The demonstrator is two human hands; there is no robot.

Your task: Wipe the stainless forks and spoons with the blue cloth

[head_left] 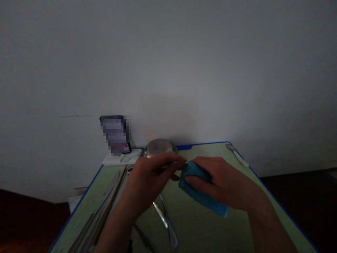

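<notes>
My right hand (223, 182) is wrapped round a folded blue cloth (200, 198), thumb on its near side. Just to the left, the fingers of my left hand (152, 181) are pinched together at the cloth's upper left corner. A thin thing seems to run from that pinch into the cloth, but it is too dark and hidden to name. Below the hands, metal utensil handles (171, 233) lie crossed on the green table (210, 235); their other ends are behind my left hand.
An upturned metal bowl (160, 146) stands by the wall. A blurred-out phone (116, 133) leans at the back left on a white base (110, 161). Knives (105, 193) and a brown stick (109, 207) line the left side. A fork (238, 156) lies at the right edge.
</notes>
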